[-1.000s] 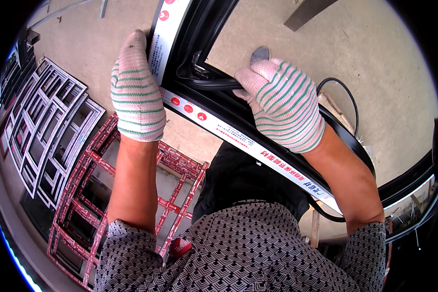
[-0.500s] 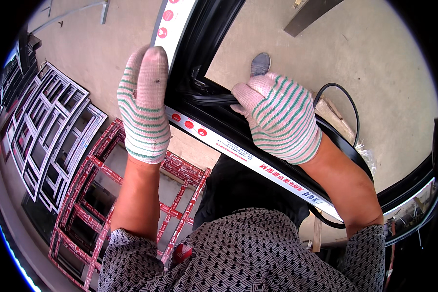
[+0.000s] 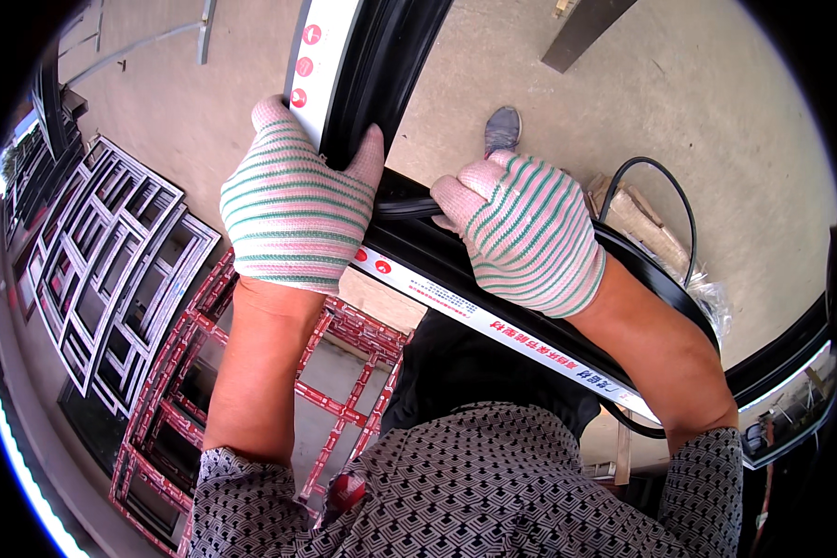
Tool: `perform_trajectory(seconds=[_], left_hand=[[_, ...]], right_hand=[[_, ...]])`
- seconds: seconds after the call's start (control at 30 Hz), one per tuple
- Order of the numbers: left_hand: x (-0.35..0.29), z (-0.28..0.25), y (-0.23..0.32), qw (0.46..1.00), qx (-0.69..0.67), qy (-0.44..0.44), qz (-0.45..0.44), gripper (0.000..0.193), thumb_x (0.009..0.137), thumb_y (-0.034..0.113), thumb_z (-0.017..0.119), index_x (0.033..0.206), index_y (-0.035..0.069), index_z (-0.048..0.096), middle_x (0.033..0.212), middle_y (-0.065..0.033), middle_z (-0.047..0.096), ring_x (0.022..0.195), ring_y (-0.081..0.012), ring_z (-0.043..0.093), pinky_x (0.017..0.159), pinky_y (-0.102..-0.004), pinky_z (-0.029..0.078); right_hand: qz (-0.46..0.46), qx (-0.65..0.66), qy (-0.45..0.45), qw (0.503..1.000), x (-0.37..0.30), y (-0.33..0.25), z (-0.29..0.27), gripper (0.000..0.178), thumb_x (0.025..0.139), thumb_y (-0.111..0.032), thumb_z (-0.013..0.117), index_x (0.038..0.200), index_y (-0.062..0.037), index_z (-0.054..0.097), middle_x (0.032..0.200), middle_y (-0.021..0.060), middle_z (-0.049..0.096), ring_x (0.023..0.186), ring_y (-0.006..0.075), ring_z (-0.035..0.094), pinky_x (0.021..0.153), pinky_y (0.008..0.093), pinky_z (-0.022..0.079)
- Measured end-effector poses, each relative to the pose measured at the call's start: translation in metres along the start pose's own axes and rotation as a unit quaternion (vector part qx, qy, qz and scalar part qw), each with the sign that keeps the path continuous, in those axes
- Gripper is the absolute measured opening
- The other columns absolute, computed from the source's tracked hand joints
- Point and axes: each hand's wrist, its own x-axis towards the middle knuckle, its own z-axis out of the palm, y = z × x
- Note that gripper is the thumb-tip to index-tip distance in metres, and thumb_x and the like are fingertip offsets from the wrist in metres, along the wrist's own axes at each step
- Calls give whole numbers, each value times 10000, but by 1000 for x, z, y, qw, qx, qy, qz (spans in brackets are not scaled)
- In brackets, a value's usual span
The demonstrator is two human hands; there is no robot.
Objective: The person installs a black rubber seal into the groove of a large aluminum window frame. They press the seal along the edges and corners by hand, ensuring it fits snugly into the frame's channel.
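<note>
A black window frame with white printed protective film along its outer faces lies in front of me. My left hand, in a knitted glove striped pink, white and green, grips the frame's corner. Its thumb lies over the dark channel and its fingers go round the outer side, partly hidden. My right hand, gloved alike, is closed on a black rubber seal strip just right of the corner. Part of the strip runs along the frame channel toward the left hand. The right fingertips are mostly hidden.
A black loop of strip curves up right of my right hand, near wooden pieces and clear plastic wrap. Red-filmed frames and white-and-dark frames stand at the left. A dark beam is at the top, a shoe below it.
My left hand has turned from lying along the frame's outer side to covering the corner, its thumb now across the channel. The right hand has shifted slightly left, still on the strip.
</note>
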Motion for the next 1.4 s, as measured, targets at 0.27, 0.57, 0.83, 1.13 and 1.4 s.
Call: perform_trajectory(seconds=[0.27,0.57,0.83,1.13,1.4], left_hand=[[2,1,-7,998,37,10,45,696,893,387,844,1255,-107,513,778,-228,733,712,-369,772,624,-402,618],[1,3,-10,999,-22,15,31,725,900,350,850,1348,-91,490,868,-231,764,735,-353,780,670,-381,626],[-4,11,-6,992,-80,75,57,789,920,289,838,1502,-53,430,1070,-261,756,889,-348,785,795,-379,637],[-2,12,-4,989,-84,102,60,733,923,246,832,1489,-52,475,1076,-253,760,906,-326,786,826,-365,632],[7,14,7,991,-65,118,28,695,905,337,852,1396,-46,544,989,-220,768,836,-301,784,772,-363,627]], right_hand=[[-15,22,19,999,-1,-3,2,195,892,-221,734,1023,-77,719,835,72,638,827,286,668,716,434,531],[-1,9,17,1000,-1,-6,3,183,893,-208,726,1016,-74,713,854,82,644,819,293,667,719,445,531],[-11,59,32,998,0,1,9,155,901,-198,707,978,-64,697,819,105,640,806,313,674,712,455,536],[-10,64,40,997,1,2,17,121,908,-169,686,972,-66,695,819,114,662,826,318,692,715,456,552],[-29,70,48,996,5,5,15,134,914,-162,667,981,-50,696,830,135,668,850,331,698,731,464,562]])
